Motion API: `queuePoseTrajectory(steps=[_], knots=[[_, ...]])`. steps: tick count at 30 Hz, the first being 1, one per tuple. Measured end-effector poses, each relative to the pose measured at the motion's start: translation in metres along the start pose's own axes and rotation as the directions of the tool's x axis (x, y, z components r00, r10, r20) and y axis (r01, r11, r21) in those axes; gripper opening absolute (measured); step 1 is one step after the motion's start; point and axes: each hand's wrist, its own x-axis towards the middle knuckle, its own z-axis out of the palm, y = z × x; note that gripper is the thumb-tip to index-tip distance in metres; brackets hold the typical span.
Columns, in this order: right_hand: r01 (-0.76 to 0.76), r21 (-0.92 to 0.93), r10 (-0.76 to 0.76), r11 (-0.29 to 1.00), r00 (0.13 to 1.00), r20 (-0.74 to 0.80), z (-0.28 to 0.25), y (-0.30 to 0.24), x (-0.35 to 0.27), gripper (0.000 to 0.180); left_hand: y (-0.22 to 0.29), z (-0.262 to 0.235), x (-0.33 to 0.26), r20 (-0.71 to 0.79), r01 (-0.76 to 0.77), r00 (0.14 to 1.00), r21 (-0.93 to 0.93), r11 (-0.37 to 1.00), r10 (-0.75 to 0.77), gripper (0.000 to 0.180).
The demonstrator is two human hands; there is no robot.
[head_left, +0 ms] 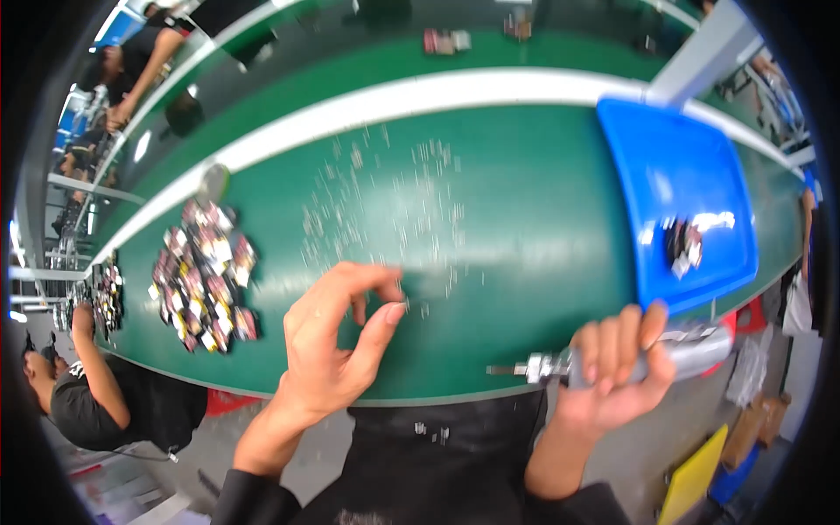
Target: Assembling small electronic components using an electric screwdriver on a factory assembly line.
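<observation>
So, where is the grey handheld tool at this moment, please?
In the head view, the grey handheld tool is at lower right, in the right hand, on the person's side of the blue tray, its tip pointing left.

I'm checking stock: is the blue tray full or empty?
Neither: the tray holds a small dark-and-white bundle, while most of its blue surface shows bare.
</observation>
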Motion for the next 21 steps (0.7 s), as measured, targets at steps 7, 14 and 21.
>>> queuePoseTrajectory(steps=[7, 14, 21], knots=[[-0.044, -0.026, 0.041, 0.999, 0.993, -0.108, -0.014, 0.005, -0.009, 0.013, -0.048, -0.001, 0.119, 0.094, -0.148, 0.988, 0.296, 0.943, 0.126, 0.026], [-0.103, -0.002, 0.103, 0.995, 0.994, -0.044, -0.017, 0.0, -0.005, 0.013, -0.068, 0.054, 0.208, 0.074, 0.007, 0.994, 0.67, 0.742, -0.076, 0.054], [-0.149, 0.017, 0.15, 0.989, 0.988, -0.041, -0.017, 0.001, -0.002, 0.012, -0.11, 0.062, 0.241, 0.192, -0.174, 0.981, 0.766, 0.618, 0.039, 0.045]])
